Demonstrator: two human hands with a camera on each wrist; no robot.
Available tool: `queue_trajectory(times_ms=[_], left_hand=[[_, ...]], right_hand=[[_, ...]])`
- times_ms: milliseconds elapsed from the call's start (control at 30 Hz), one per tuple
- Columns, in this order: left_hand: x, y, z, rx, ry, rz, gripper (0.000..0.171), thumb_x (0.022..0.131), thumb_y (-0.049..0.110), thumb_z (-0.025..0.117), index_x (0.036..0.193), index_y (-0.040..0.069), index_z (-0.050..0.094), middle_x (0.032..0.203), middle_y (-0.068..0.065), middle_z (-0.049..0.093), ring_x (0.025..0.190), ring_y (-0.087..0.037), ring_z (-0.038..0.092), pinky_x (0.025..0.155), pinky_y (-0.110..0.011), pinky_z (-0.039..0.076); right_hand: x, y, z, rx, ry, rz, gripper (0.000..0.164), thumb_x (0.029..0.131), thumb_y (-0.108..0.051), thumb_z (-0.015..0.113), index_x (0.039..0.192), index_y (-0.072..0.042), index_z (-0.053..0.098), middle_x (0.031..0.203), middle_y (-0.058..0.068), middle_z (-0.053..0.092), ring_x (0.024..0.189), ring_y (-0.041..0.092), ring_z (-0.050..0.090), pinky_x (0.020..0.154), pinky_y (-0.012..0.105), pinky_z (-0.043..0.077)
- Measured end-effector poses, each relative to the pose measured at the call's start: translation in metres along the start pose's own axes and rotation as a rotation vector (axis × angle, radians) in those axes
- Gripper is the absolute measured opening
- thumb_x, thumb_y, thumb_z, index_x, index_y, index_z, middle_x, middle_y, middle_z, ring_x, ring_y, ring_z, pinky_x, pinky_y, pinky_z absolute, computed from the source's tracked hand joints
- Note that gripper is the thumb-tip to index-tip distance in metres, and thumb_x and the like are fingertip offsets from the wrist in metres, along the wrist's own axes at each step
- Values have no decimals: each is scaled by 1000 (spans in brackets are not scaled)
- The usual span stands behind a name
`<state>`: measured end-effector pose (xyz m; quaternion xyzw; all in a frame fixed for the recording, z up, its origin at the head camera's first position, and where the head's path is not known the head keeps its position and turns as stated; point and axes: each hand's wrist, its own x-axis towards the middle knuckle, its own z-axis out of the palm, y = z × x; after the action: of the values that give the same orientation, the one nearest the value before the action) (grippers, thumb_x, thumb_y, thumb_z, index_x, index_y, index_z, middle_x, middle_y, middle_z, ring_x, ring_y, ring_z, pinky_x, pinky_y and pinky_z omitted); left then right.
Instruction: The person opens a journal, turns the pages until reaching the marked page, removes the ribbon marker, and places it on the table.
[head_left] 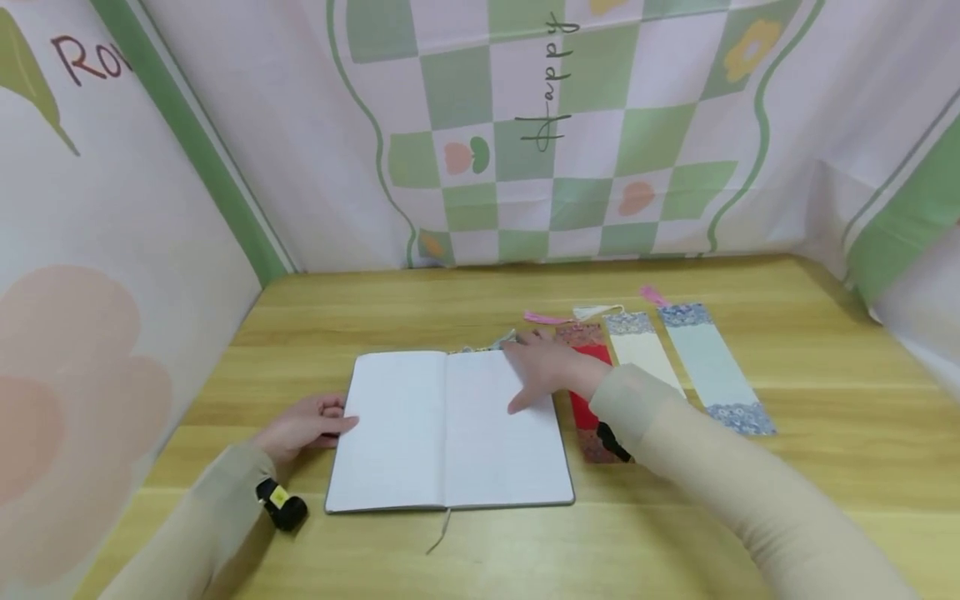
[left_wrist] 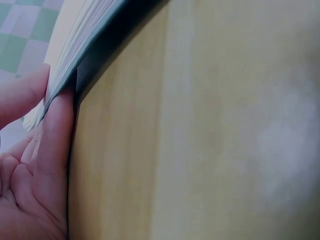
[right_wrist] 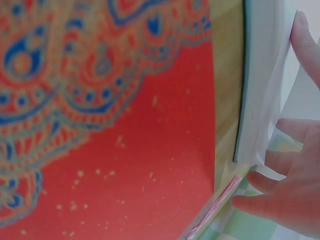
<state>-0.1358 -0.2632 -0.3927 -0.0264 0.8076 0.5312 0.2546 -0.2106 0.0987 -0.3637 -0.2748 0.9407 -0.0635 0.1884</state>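
An open notebook [head_left: 390, 429] with blank white pages and a dark cover lies on the table. My left hand [head_left: 307, 429] pinches its left edge, thumb on the pages and fingers beneath the cover, as the left wrist view shows [left_wrist: 45, 145]. My right hand [head_left: 543, 367] rests at the top right corner of the right page, fingers spread and fairly straight. Beside these fingers a pale tassel [head_left: 504, 340] and a patterned strip stick out past the notebook's top edge; the rest is hidden. A red patterned bookmark [right_wrist: 165, 125] lies close to the right, partly under my forearm.
Right of the red bookmark lie a cream bookmark [head_left: 645, 350] with a white tassel and a pale blue bookmark [head_left: 712, 358] with a pink tassel. A thin ribbon [head_left: 441, 533] hangs from the notebook's lower edge. Printed curtains [head_left: 600, 125] stand behind the wooden table [head_left: 375, 558].
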Motion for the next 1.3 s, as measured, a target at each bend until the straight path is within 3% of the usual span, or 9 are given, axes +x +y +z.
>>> queue_trajectory(times_ms=[233, 433, 533, 633, 733, 967, 1067, 1133, 1300], left_hand=[[2, 2, 1, 4, 16, -12, 17, 90, 16, 64, 91, 9, 49, 70, 5, 40, 71, -8, 47, 65, -21, 51], [2, 3, 1, 9, 22, -24, 18, 90, 17, 64, 91, 9, 48, 70, 5, 40, 72, -9, 47, 66, -21, 51], [2, 3, 2, 15, 22, -24, 19, 90, 17, 64, 90, 10, 48, 70, 5, 40, 71, -9, 46, 66, -21, 50], [2, 3, 1, 13, 21, -23, 18, 91, 17, 64, 89, 10, 47, 70, 5, 40, 70, -8, 45, 65, -20, 50], [2, 3, 1, 10, 25, -23, 17, 91, 16, 63, 89, 10, 47, 69, 6, 40, 70, -8, 45, 65, -20, 50], [2, 1, 1, 7, 31, -22, 18, 91, 16, 64, 88, 10, 47, 69, 6, 39, 69, -8, 46, 65, -20, 50], [2, 0, 0, 5, 26, -16, 18, 91, 15, 64, 88, 10, 46, 69, 6, 39, 69, -7, 45, 65, -20, 50], [2, -1, 1, -1, 29, -17, 17, 91, 15, 63, 89, 10, 47, 69, 6, 39, 69, -6, 46, 65, -20, 50], [3, -1, 2, -24, 52, -34, 16, 91, 14, 63, 96, 7, 50, 71, 7, 42, 70, -6, 48, 65, -19, 51]], right_hand=[[-3, 0, -1, 8, 62, 11, 101, 67, -53, 80, 145, -8, 34, 152, 23, 23, 140, 47, 13, 110, 63, 18], [-14, -8, -3, -6, 227, -79, 74, 71, -32, 83, 132, -6, 52, 139, 21, 45, 131, 42, 34, 105, 56, 34], [-22, -10, -4, 47, 233, -121, 61, 77, -21, 79, 129, -4, 54, 134, 18, 51, 124, 36, 47, 101, 50, 41], [-30, -13, -4, 179, 217, -162, 55, 82, -16, 73, 130, -1, 52, 130, 18, 55, 112, 32, 57, 95, 44, 48], [-38, -19, -5, 404, 188, -172, 57, 86, -19, 69, 136, -3, 47, 132, 16, 53, 110, 30, 57, 93, 43, 49], [-47, -42, -5, 913, 101, -229, 60, 94, -30, 57, 146, -14, 33, 148, 13, 35, 128, 33, 42, 98, 45, 46], [-46, -53, -3, 1023, 32, -262, 56, 97, -33, 48, 148, -17, 30, 151, 12, 29, 133, 32, 38, 100, 47, 44], [-44, -60, 0, 981, 10, -277, 55, 98, -35, 46, 148, -20, 30, 152, 9, 27, 133, 30, 37, 102, 48, 42], [-35, -73, 8, 641, -8, -314, 57, 97, -45, 46, 148, -24, 31, 155, 8, 21, 140, 29, 25, 111, 53, 27]])
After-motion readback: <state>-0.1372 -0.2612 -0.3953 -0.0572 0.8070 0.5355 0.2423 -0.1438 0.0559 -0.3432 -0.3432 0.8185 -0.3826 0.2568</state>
